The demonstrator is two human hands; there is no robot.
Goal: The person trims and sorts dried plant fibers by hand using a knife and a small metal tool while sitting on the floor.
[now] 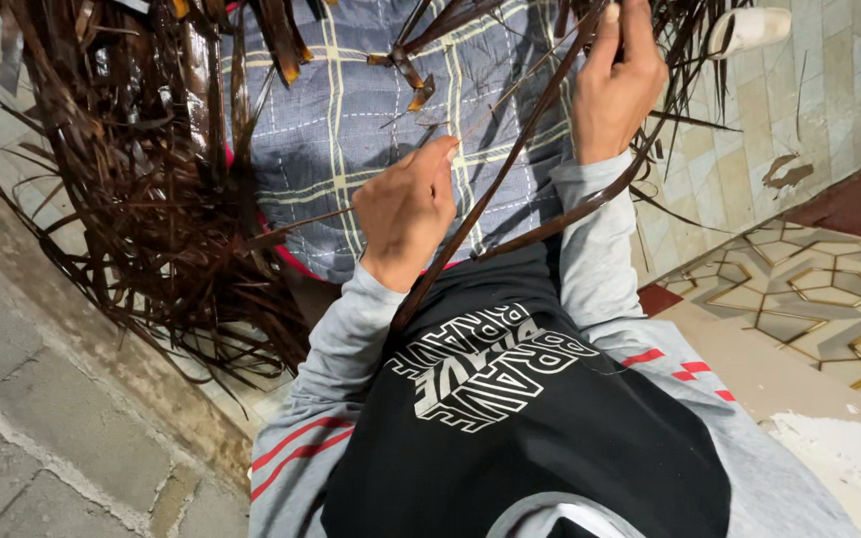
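While a heap of dried palm strips (pixel 142 189) lies to the left, one long dark strip (pixel 510 169) is pinched at its lower part by the closed left hand (pixel 408 209) and gripped higher, up-right, by the right hand (pixel 618 85), over a checked cloth (pixel 351 110).

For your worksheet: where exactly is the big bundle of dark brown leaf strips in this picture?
In the head view the bundle of dark leaf strips fills the upper left, lying beside the blue checked cloth, left of the left hand.
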